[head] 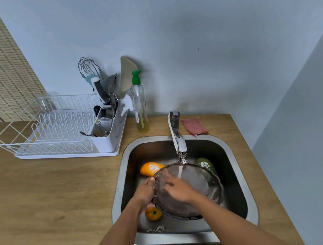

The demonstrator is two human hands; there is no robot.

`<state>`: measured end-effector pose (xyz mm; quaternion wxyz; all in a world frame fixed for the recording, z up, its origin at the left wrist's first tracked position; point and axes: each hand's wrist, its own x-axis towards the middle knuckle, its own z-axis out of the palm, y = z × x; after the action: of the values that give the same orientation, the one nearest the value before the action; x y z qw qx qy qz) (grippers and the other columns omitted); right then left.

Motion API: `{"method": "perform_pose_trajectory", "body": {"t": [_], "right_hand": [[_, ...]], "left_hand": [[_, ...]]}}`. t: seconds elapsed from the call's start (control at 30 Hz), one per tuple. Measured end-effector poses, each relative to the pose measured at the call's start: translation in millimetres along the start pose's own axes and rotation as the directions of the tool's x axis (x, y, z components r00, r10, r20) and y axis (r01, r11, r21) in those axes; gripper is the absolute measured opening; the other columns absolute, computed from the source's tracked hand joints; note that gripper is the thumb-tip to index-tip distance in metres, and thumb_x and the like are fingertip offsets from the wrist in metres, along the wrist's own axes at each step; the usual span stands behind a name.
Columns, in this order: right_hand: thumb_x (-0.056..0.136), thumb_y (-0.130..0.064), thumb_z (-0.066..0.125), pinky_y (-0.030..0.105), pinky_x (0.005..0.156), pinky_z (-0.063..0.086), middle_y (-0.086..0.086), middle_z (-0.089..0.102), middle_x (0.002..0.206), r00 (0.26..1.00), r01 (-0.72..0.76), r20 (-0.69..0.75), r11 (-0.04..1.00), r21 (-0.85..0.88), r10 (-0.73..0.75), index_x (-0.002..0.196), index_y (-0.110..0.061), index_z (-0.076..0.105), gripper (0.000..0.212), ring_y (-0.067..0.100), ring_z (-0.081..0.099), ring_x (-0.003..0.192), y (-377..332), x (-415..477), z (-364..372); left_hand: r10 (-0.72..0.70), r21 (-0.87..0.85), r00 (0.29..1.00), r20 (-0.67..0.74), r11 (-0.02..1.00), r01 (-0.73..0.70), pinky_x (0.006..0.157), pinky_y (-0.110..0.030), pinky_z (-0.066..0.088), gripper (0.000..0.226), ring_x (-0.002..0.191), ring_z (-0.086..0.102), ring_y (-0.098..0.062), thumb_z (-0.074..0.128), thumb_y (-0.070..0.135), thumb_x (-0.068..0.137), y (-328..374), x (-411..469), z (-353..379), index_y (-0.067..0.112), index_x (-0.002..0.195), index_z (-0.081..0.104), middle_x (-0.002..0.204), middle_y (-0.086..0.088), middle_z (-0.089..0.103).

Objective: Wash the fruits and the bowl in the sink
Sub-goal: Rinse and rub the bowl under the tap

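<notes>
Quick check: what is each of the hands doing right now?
Left hand: grips the bowl at its rim.
Right hand: open, flat against the bowl's inside.

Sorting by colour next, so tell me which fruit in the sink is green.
The green fruit lies at the sink's back right, behind the bowl. The back-left fruit and the front-left fruit by the left hand are both orange.

1. The bowl [200,181] covers the lower part of the green fruit [205,162] at its 1 o'clock and the upper part of the small orange fruit [153,214] at its 8 o'clock.
2. The left hand [143,193] grips the bowl rim at 9 o'clock; its fingers are hidden behind the bowl wall.
3. On the right hand [178,190], the fingertips are blurred against the bowl interior.
4. Both forearms are cut off by the bottom edge.
5. The soap bottle [140,104] label is too small to read.
</notes>
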<state>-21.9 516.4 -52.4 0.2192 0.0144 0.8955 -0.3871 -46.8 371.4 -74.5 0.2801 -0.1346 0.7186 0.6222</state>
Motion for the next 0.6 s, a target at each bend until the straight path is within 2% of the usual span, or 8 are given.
{"method": "perform_pose_trajectory", "body": {"t": [0.1, 0.17, 0.27, 0.3, 0.37, 0.43, 0.5, 0.6], "right_hand": [[0.093, -0.024, 0.049, 0.031, 0.094, 0.045, 0.011, 0.067, 0.122, 0.999, 0.039, 0.023, 0.999, -0.005, -0.039, 0.100, -0.001, 0.071, 0.033, 0.014, 0.061, 0.108, 11.8, -6.7, -3.4], [0.090, -0.031, 0.049, 0.036, 0.077, 0.049, 0.018, 0.070, 0.092, 0.999, 0.030, -0.019, 0.997, -0.064, -0.031, 0.086, 0.002, 0.068, 0.037, 0.016, 0.061, 0.078, 18.4, -8.3, -11.6], [0.090, -0.034, 0.045, 0.036, 0.067, 0.044, 0.010, 0.062, 0.070, 0.995, -0.073, -0.074, 0.980, -0.186, 0.060, 0.067, -0.007, 0.058, 0.038, 0.020, 0.056, 0.070, 31.6, -7.1, -25.7], [0.092, -0.034, 0.043, 0.038, 0.073, 0.046, 0.007, 0.062, 0.075, 0.989, -0.121, -0.106, 0.970, -0.208, 0.101, 0.070, -0.011, 0.059, 0.036, 0.020, 0.058, 0.077, 37.5, -6.4, -28.6], [0.095, -0.037, 0.037, 0.041, 0.095, 0.045, 0.014, 0.063, 0.113, 0.968, -0.220, -0.180, 0.942, -0.254, 0.178, 0.102, -0.009, 0.066, 0.040, 0.027, 0.056, 0.111, 45.9, -1.6, -31.7], [0.097, -0.039, 0.034, 0.045, 0.112, 0.032, 0.016, 0.035, 0.149, 0.950, -0.277, -0.212, 0.934, -0.226, 0.230, 0.135, -0.006, 0.050, 0.052, 0.033, 0.032, 0.138, 43.9, 5.2, -31.6], [0.099, -0.039, 0.032, 0.044, 0.116, 0.026, 0.014, 0.023, 0.157, 0.953, -0.264, -0.202, 0.945, -0.193, 0.225, 0.145, -0.007, 0.038, 0.057, 0.033, 0.024, 0.143, 29.7, 10.4, -28.6], [0.102, -0.031, 0.032, 0.038, 0.116, 0.027, 0.013, 0.033, 0.155, 0.986, -0.136, -0.111, 0.985, -0.101, 0.125, 0.146, -0.012, 0.037, 0.049, 0.029, 0.033, 0.141, 3.6, 7.1, -17.1]], "left_hand": [[0.020, 0.029, 1.000, 0.014, 0.999, -0.020, 0.079, -0.035, 0.055, 0.037, 0.098, 0.067, -0.026, 0.031, 0.028, 0.106, 0.2, -0.2, -4.5, 0.017, 0.097, 0.065, 0.101, -0.012, 0.072], [0.032, 0.044, 0.999, 0.014, 0.998, -0.033, 0.089, -0.040, 0.054, 0.036, 0.101, 0.067, -0.027, 0.032, 0.027, 0.106, -0.1, -1.4, -5.2, 0.016, 0.098, 0.065, 0.102, -0.011, 0.072], [0.050, 0.039, 0.999, -0.006, 0.998, -0.050, 0.095, -0.044, 0.052, 0.033, 0.100, 0.067, -0.025, 0.033, 0.029, 0.106, 1.9, -2.8, -6.1, 0.019, 0.102, 0.065, 0.105, -0.009, 0.071], [0.049, 0.039, 0.999, -0.013, 0.998, -0.048, 0.096, -0.044, 0.052, 0.032, 0.101, 0.066, -0.024, 0.034, 0.030, 0.106, 2.7, -3.0, -6.0, 0.022, 0.102, 0.065, 0.105, -0.008, 0.071], [0.058, 0.050, 0.998, -0.017, 0.997, -0.057, 0.097, -0.043, 0.051, 0.032, 0.102, 0.066, -0.023, 0.034, 0.030, 0.105, 4.2, -2.8, -5.4, 0.024, 0.100, 0.066, 0.105, -0.006, 0.072], [0.066, 0.062, 0.998, -0.020, 0.996, -0.065, 0.098, -0.045, 0.051, 0.034, 0.102, 0.067, -0.023, 0.036, 0.032, 0.105, 5.4, -2.2, -1.7, 0.021, 0.103, 0.068, 0.105, -0.006, 0.073], [0.082, 0.077, 0.996, -0.038, 0.994, -0.079, 0.095, -0.048, 0.053, 0.036, 0.098, 0.068, -0.026, 0.038, 0.036, 0.103, 4.9, 4.0, 2.4, 0.019, 0.105, 0.069, 0.102, -0.007, 0.074], [0.090, 0.063, 0.995, -0.033, 0.994, -0.088, 0.090, -0.049, 0.055, 0.035, 0.093, 0.070, -0.030, 0.039, 0.035, 0.102, 6.2, 10.7, 9.6, 0.019, 0.104, 0.070, 0.099, -0.011, 0.075]]}}
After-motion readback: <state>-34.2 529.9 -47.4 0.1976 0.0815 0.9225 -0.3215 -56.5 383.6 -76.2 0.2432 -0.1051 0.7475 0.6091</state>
